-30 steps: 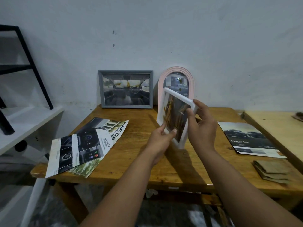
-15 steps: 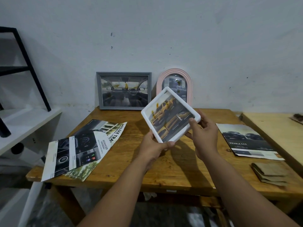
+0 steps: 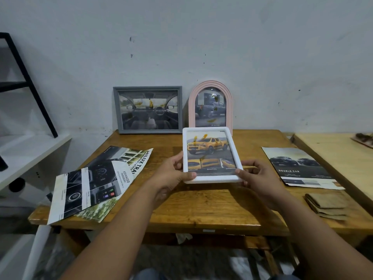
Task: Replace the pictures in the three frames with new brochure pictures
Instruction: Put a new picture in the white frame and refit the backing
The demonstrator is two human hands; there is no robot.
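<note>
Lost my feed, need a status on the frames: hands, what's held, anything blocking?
Left hand and right hand grip white frame, yellow truck picture facing up. Grey frame, pink arched frame stand against wall. Nothing blocking.

Bare wooden table (image 3: 201, 207) lies open in the middle, between the loose brochure sheets (image 3: 96, 184) on the left and the Double Cab brochure (image 3: 298, 168) and folded cloth (image 3: 327, 207) on the right. At the back, 2 frames, the grey frame (image 3: 148, 110) and pink arched frame (image 3: 210, 106), stand against the wall.

- Single view, from the camera on my head, looking forward and down.
- It faces the bench (image 3: 201, 207) and the wall (image 3: 201, 37) behind it.
- Close range: my forearms enter from the lower edge; wide-angle lens bends the outer margins.
- No second view.
</note>
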